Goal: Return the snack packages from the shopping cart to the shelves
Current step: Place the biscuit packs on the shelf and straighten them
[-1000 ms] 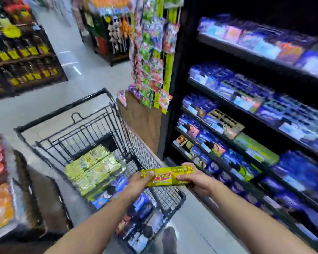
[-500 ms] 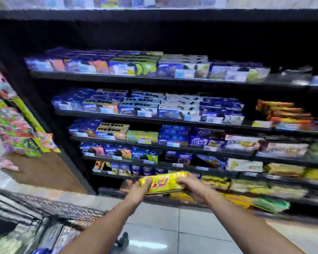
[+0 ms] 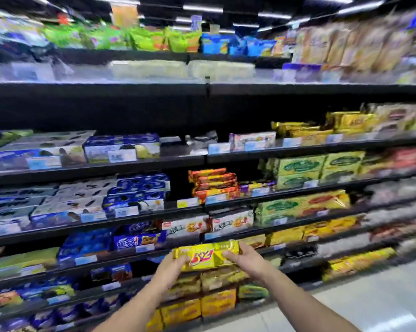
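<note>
Left hand [image 3: 172, 267] and right hand [image 3: 245, 258] grip opposite ends of a yellow snack package [image 3: 205, 256] with red lettering, fingers curled round it. The package is held level before the lower tiers of the black shelves [image 3: 94, 91], just above stacked yellow boxes [image 3: 217, 301]. Blue biscuit boxes [image 3: 135, 197] fill the tiers to the left. Green packs [image 3: 300, 167] and orange-red wrappers [image 3: 214, 184] sit to the right (the frame's edges are heavily blurred). Pale floor tiles [image 3: 369, 298] show at lower right.
</note>
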